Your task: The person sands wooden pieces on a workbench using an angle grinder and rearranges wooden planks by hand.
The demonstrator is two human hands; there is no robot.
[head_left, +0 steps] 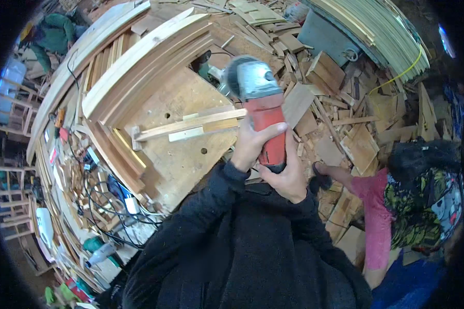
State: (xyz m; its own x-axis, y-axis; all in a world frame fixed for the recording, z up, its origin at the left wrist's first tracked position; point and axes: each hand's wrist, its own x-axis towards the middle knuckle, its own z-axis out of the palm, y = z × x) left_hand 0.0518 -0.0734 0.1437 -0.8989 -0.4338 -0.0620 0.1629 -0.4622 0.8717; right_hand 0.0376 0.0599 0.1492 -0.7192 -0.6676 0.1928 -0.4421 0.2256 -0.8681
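The worker in the black top (258,242) stands close over the work, both arms stretched forward, and between them is a red angle grinder (267,114). It is held up at the right edge of the desk (160,177), with its silver head (258,82) pointing away from the body. The disc (231,77) looks blurred. The left hand (249,146) is wrapped around the side of the red body, thumb laid across it; the right hand (287,177) grips the rear end, fingers up along the casing.

Just left of the tool, narrow wooden strips (191,126) lie on the desk, whose top has round holes in it. A small wood block (135,139) sits by their far-left end. Beyond them, curved timber pieces (139,62) are nested side by side.

Out to the left, a white bottle (45,226) and a clear bottle (102,254) sit among the clutter. On the right, someone in pink shorts (375,216) is near the worker, and wood scraps (358,147) litter the floor.

Farther back are a grey-blue machine (322,36) with a handwheel (350,54), a tall stack of thin boards (381,31) and, at the far left, a person in green (56,32).
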